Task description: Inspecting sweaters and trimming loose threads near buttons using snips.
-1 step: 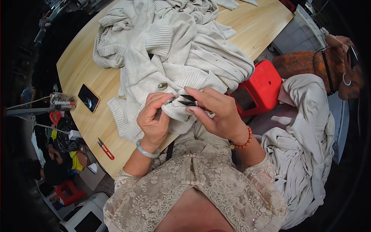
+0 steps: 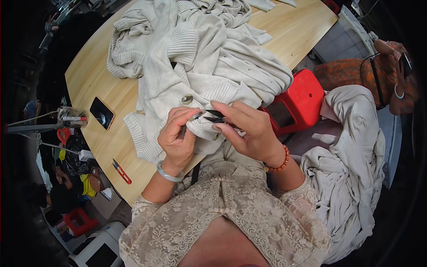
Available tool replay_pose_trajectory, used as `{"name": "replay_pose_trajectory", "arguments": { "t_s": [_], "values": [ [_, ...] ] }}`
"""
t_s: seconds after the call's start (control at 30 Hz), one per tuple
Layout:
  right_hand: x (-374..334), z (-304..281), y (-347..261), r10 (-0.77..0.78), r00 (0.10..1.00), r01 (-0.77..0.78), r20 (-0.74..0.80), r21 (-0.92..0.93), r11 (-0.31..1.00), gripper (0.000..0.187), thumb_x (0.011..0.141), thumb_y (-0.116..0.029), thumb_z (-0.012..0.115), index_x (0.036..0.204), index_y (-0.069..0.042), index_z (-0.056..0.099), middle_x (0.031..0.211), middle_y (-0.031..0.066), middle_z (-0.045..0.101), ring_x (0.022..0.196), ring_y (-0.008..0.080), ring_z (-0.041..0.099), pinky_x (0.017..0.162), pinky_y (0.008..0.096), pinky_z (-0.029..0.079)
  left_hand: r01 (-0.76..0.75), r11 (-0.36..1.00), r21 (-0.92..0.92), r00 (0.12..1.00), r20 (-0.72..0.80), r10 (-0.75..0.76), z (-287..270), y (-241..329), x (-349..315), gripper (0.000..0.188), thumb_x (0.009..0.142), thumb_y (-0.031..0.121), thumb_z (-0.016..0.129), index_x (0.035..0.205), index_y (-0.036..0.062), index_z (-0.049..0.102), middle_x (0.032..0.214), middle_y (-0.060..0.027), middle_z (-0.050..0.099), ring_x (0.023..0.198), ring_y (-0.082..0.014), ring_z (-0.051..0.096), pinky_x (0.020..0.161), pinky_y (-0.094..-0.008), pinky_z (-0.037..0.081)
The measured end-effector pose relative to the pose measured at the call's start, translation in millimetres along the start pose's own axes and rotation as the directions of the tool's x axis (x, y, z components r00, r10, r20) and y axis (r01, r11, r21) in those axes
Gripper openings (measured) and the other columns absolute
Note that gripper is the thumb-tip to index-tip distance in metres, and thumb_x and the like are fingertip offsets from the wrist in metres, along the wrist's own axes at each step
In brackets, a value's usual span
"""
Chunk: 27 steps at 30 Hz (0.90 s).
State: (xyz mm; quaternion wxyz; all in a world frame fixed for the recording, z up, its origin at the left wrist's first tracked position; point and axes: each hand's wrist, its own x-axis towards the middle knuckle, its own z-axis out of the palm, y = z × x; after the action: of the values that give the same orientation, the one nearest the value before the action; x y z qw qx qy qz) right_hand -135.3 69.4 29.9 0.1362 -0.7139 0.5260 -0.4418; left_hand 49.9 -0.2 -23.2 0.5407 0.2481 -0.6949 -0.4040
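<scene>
One button (image 2: 195, 116) pinched with knit (image 2: 201, 127) in left hand (image 2: 176, 137), at near edge of worktop (image 2: 304, 24). Right hand (image 2: 250, 128) grips black snips (image 2: 217, 117), blades just beside button. Phone (image 2: 102, 113) and red snips (image 2: 122, 172) lie left on worktop; red stool (image 2: 308, 98) right.

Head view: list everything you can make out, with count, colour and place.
Table: one, pale wood, upper centre.
Table knitwear: count unclear, off-white, heaped there.
Buttons: at least two, dark, on that knitwear.
Black snips: one, black, centre.
Red snips: one, red-handled, table's lower left.
Phone: one, dark-screened, table's left.
Stools: two, red, right and lower left.
Heaped knitwear: count unclear, off-white, right.
Other person: at least one, orange-patterned clothing, upper right.
Dim edges: uncountable.
Lace top: one, beige, bottom.
Left hand: one, bare, pinching knitwear.
Right hand: one, bare, holding black snips.
</scene>
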Motion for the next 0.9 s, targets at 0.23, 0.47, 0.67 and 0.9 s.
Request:
{"name": "replay_pose_trajectory", "arguments": {
  "t_s": [0.23, 0.47, 0.67, 0.9],
  "values": [
    [-2.1, 2.0, -7.0, -0.014, 1.0, 0.013, -0.011, -0.058, 0.998, 0.045, 0.08, -0.005, 0.075, 0.124, -0.002, 0.064, 0.078, 0.0091, 0.059, 0.06, 0.021, 0.056, 0.053, 0.03, 0.045, -0.065, 0.995, 0.08, 0.998, 0.032, 0.063, -1.9, -2.3, -2.0, 0.019, 0.085, 0.005, 0.071, 0.102, -0.0031, 0.069, 0.096, -0.0117, 0.07, 0.093, -0.0258, 0.063, 0.085, -0.0342, 0.047],
    [-4.3, 1.3, -12.6, 0.043, 0.999, -0.042, 0.003, -0.075, 0.996, 0.044, 0.081, -0.006, 0.074, 0.124, -0.002, 0.063, 0.08, 0.0094, 0.06, 0.06, 0.0219, 0.056, 0.054, 0.0306, 0.045, -0.043, 0.996, 0.072, 0.999, 0.01, 0.042, -0.2, -2.0, -2.7, 0.018, 0.085, 0.005, 0.071, 0.101, -0.0029, 0.069, 0.096, -0.0116, 0.07, 0.091, -0.026, 0.063, 0.084, -0.0344, 0.047],
    [-3.3, 1.1, -13.1, 0.044, 0.999, -0.042, 0.024, -0.057, 0.997, 0.045, 0.081, -0.005, 0.073, 0.125, -0.002, 0.062, 0.081, 0.0096, 0.06, 0.061, 0.0221, 0.057, 0.055, 0.0309, 0.045, -0.059, 0.994, 0.093, 0.998, 0.013, 0.058, -2.0, -2.3, -1.2, 0.018, 0.085, 0.005, 0.071, 0.101, -0.0026, 0.069, 0.095, -0.0117, 0.07, 0.091, -0.0264, 0.063, 0.084, -0.0345, 0.048],
    [-4.1, -0.8, -12.2, 0.037, 0.997, -0.035, 0.068, -0.028, 0.999, 0.047, 0.08, -0.005, 0.073, 0.126, -0.002, 0.061, 0.081, 0.0092, 0.06, 0.062, 0.0235, 0.059, 0.055, 0.031, 0.046, -0.081, 0.988, 0.13, 0.997, 0.031, 0.078, -0.6, -0.2, -0.2, 0.018, 0.083, 0.004, 0.072, 0.1, -0.0021, 0.069, 0.095, -0.0119, 0.071, 0.09, -0.0267, 0.063, 0.084, -0.0342, 0.048]
  ]
}}
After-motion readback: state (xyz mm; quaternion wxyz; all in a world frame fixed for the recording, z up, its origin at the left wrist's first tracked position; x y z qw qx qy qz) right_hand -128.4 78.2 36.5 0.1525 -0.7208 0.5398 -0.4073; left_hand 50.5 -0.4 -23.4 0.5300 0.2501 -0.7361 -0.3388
